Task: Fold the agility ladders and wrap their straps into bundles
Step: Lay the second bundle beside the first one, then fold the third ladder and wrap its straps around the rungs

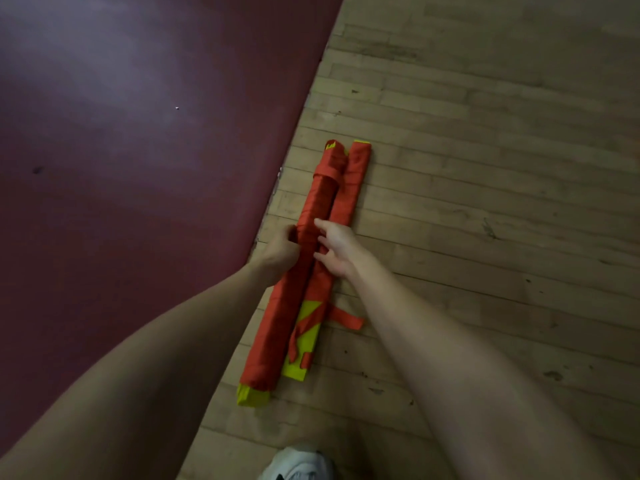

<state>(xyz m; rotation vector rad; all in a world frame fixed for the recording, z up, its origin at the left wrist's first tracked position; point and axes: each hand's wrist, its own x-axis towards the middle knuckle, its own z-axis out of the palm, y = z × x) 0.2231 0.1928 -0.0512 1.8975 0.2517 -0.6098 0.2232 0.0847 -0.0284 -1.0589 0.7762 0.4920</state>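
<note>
**Head view: two ladder bundles, both hands on the middle of the mat-side one**

Looking down on two folded agility ladders, side by side and touching on the wooden floor (pixel 485 168), just right of the maroon mat (pixel 138 133). Both with the long axis running from lower centre of the frame up and slightly rightward, so roughly in line with the forearms.

Mat-side bundle (pixel 287 306): fat orange roll, wrapped nearly end to end, with a band around it near the upper end and just a bit of yellow rung (pixel 252 396) poking out at the bottom. Looks close to done, imo.

Floor-side bundle (pixel 349 188): flatter, orange over the upper part, yellow still showing lower down under crossing strap. Loose strap tail (pixel 348 318) sticking out rightward onto the floor. Probably the one needing more wrapping.

Left hand (pixel 280 252) on the mat side of the mat-side bundle around mid-length, fingers (pixel 290 233) curled against its edge, gripping. Right hand (pixel 337 249) directly across, over the seam between the two, fingers (pixel 320 224) spread apart and touching the orange wrap. Can't tell if pinching any strap.

Both hands level at mid-length. Right one nearer the loose tail, lying lower in frame toward the white shoe (pixel 298 465) at the bottom edge.
</note>
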